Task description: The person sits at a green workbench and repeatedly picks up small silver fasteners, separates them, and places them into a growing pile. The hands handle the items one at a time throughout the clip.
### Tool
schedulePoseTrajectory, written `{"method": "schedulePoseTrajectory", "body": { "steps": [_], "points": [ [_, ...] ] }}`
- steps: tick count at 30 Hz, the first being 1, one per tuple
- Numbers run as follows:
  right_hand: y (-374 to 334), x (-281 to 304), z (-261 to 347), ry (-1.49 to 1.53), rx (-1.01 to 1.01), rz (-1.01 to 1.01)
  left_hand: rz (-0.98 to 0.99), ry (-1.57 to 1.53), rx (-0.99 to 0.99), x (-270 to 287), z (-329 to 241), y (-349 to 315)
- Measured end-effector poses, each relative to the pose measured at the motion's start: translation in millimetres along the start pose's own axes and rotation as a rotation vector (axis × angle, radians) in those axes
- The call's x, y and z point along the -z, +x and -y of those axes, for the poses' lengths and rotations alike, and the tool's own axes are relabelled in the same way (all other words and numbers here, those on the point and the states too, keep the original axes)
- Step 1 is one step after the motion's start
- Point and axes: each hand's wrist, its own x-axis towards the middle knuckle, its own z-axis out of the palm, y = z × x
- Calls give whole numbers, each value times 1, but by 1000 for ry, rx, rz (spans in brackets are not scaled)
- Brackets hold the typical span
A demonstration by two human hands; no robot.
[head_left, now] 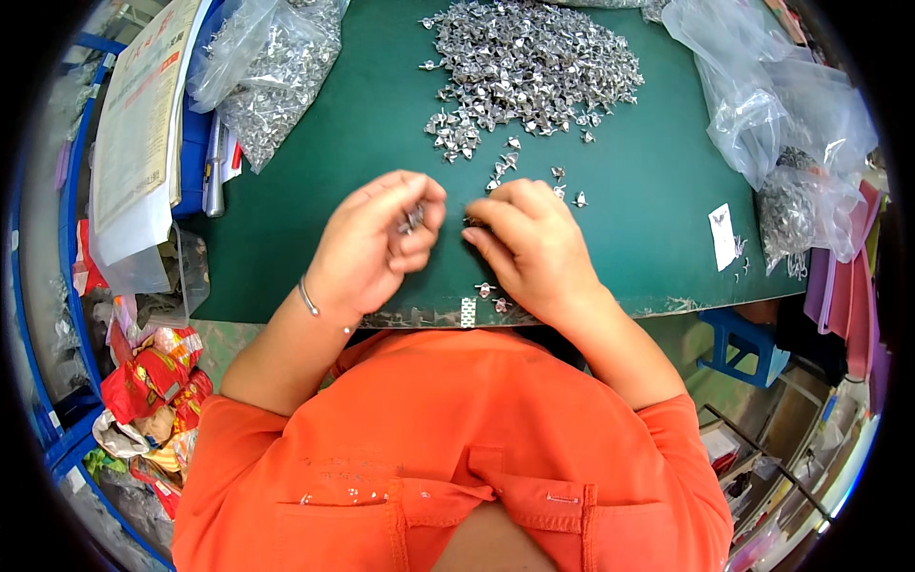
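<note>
Small silvery metal parts lie in a large heap (pixel 534 67) on the green tabletop (pixel 362 124). My left hand (pixel 376 234) is curled around a few of these metal parts (pixel 412 220), which show between thumb and fingers. To its right, my right hand (pixel 529 238) has thumb and fingertips pinched together, and what they hold is too small and hidden to make out. A gap of table lies between the two hands. A few loose parts (pixel 559 174) are scattered just beyond my right hand, and others (pixel 484 289) sit by the near edge.
A clear bag of metal parts (pixel 286 86) stands at the far left beside a blue holder with papers (pixel 143 124). Clear plastic bags (pixel 753 114) and another bag of parts (pixel 801 214) lie on the right. A blue stool (pixel 743 345) is below the table's right edge.
</note>
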Motion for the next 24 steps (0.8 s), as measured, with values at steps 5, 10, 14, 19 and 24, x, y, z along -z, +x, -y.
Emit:
{"method": "schedulePoseTrajectory", "body": {
  "steps": [5,10,14,19,24],
  "points": [
    [-8,14,-3,9,-103,149,-7,-23,-126,-3,-21,13],
    [-6,28,-4,-11,-84,107,-19,-36,-248,0,-17,36],
    [10,7,-12,-198,26,77,-46,-81,-222,6,-15,37],
    [8,32,-20,0,36,175,-52,-92,-237,8,-13,34],
    [7,31,-19,-137,-43,82,-31,-69,-241,7,-13,35]
  ]
}}
